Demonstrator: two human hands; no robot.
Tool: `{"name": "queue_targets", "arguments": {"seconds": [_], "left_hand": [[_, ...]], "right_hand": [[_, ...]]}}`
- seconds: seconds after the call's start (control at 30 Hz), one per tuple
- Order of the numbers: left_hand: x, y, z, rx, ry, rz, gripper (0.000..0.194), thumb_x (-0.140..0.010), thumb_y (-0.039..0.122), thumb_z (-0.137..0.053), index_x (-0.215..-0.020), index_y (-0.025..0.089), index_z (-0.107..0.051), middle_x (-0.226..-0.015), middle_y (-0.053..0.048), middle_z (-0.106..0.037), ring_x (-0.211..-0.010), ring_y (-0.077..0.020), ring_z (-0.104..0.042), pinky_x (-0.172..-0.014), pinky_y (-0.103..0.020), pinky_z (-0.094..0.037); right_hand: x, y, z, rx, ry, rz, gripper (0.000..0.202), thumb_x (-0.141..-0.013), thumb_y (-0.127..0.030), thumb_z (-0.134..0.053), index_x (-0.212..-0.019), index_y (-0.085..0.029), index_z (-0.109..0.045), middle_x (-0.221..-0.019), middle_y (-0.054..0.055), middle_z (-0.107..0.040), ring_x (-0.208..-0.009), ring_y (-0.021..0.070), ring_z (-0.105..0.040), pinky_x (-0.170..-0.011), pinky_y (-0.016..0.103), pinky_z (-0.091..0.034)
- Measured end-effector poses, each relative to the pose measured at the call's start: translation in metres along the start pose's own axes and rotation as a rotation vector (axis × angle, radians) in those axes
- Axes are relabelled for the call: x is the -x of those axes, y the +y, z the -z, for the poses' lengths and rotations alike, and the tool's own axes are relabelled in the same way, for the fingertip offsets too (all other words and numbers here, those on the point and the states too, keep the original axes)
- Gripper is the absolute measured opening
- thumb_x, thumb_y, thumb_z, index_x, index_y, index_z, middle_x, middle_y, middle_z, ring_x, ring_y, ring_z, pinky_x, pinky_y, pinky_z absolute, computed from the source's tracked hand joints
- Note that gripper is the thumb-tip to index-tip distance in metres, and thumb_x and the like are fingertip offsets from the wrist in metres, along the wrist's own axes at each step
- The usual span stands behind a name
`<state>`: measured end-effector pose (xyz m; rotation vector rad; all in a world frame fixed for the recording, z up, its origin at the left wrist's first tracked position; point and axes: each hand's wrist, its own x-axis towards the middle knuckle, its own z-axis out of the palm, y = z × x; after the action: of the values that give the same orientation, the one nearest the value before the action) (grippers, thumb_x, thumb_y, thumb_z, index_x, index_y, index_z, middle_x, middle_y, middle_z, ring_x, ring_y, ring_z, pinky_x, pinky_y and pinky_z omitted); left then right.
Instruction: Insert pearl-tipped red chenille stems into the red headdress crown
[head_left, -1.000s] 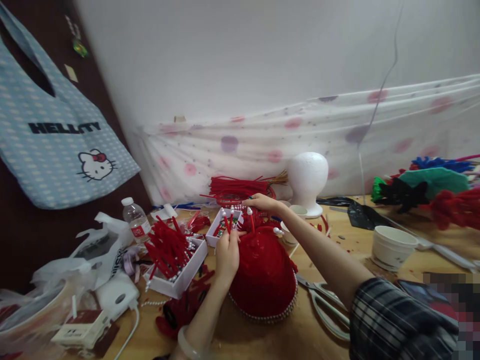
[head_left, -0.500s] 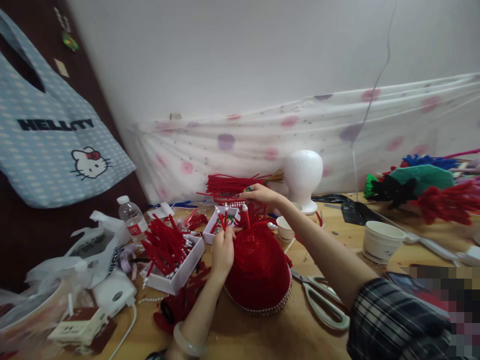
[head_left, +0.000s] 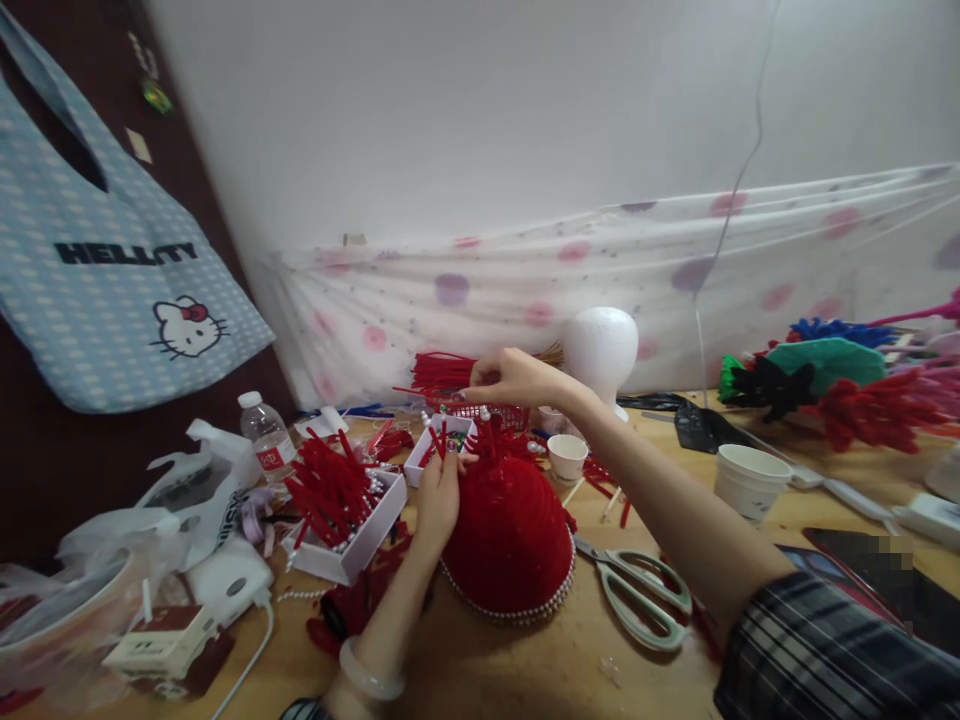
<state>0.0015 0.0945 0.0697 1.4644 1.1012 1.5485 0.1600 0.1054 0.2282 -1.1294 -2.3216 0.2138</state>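
A red dome-shaped hat (head_left: 514,545) with a pearl trim along its lower edge sits on the table in front of me. Short red stems rise from its top, at least one tipped with a white pearl. My left hand (head_left: 439,495) is closed at the hat's upper left side, gripping thin red pearl-tipped stems (head_left: 442,437) between the fingers. Over the top of the hat my right hand (head_left: 514,378) is pinched closed, its fingertips pointing left toward the stems; whatever lies between them is too small to make out.
Left of the hat stands a white box (head_left: 360,545) full of red stems; a smaller white box (head_left: 421,465) is behind my left hand. Scissors (head_left: 637,600), a small paper cup (head_left: 568,458) and a larger cup (head_left: 750,485) lie to the right. A white foam head (head_left: 600,345) stands behind.
My right hand has shifted slightly left and its fingers are more bent. The hat has turned or tilted, so its top stems look different. My left hand still grips the red stems.
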Motion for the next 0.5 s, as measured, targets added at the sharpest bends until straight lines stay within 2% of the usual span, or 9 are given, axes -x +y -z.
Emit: {"name": "queue_targets", "arguments": {"seconds": [0.1, 0.2, 0.27, 0.33, 0.43, 0.5], "left_hand": [[-0.005, 0.0, 0.002, 0.056, 0.009, -0.003, 0.037, -0.078, 0.053, -0.051, -0.059, 0.021, -0.053, -0.073, -0.009, -0.07, -0.08, -0.026, -0.065, -0.087, -0.042, -0.046], [-0.01, 0.007, 0.008, 0.12, 0.057, -0.016, 0.038, -0.079, 0.056, -0.051, -0.071, 0.019, -0.059, -0.068, -0.004, -0.063, -0.069, -0.0199, -0.061, -0.074, -0.034, -0.049], [-0.011, 0.014, 0.015, 0.148, 0.088, -0.023, 0.039, -0.079, 0.056, -0.052, -0.08, 0.018, -0.062, -0.062, 0.001, -0.055, -0.058, -0.0148, -0.053, -0.06, -0.027, -0.045], [-0.01, 0.02, 0.02, 0.167, 0.091, -0.026, 0.039, -0.08, 0.054, -0.054, -0.086, 0.017, -0.064, -0.057, 0.006, -0.044, -0.05, -0.0107, -0.042, -0.05, -0.023, -0.036], [-0.008, 0.026, 0.024, 0.182, 0.071, -0.019, 0.034, -0.077, 0.046, -0.061, -0.092, 0.015, -0.066, -0.053, 0.008, -0.038, -0.045, -0.0076, -0.033, -0.045, -0.02, -0.028], [-0.007, 0.029, 0.024, 0.183, 0.07, -0.015, 0.032, -0.072, 0.04, -0.066, -0.092, 0.015, -0.066, -0.054, 0.009, -0.039, -0.045, -0.0066, -0.033, -0.044, -0.02, -0.028]], "right_hand": [[0.004, 0.001, 0.006, -0.01, 0.036, 0.0, 0.041, -0.084, -0.053, -0.054, -0.066, -0.018, -0.064, -0.058, -0.002, -0.056, -0.055, 0.0097, -0.046, -0.053, 0.025, -0.032], [0.011, 0.002, 0.012, 0.003, 0.22, -0.052, 0.043, -0.087, -0.053, -0.051, -0.063, -0.018, -0.06, -0.055, -0.002, -0.053, -0.054, 0.0102, -0.044, -0.054, 0.026, -0.031], [0.02, 0.004, 0.016, 0.005, 0.354, -0.118, 0.042, -0.091, -0.05, -0.044, -0.069, -0.018, -0.061, -0.06, -0.001, -0.056, -0.057, 0.0115, -0.047, -0.057, 0.027, -0.033], [0.031, 0.008, 0.019, -0.009, 0.426, -0.184, 0.037, -0.092, -0.045, -0.041, -0.078, -0.017, -0.062, -0.067, 0.002, -0.061, -0.061, 0.0136, -0.051, -0.059, 0.029, -0.037], [0.048, 0.018, 0.018, -0.059, 0.435, -0.265, 0.021, -0.084, -0.033, -0.053, -0.087, -0.015, -0.064, -0.079, 0.007, -0.066, -0.07, 0.0175, -0.058, -0.064, 0.031, -0.043], [0.055, 0.026, 0.012, -0.129, 0.385, -0.297, 0.021, -0.079, -0.025, -0.057, -0.095, -0.014, -0.065, -0.089, 0.01, -0.069, -0.078, 0.0199, -0.063, -0.068, 0.032, -0.047]]}}
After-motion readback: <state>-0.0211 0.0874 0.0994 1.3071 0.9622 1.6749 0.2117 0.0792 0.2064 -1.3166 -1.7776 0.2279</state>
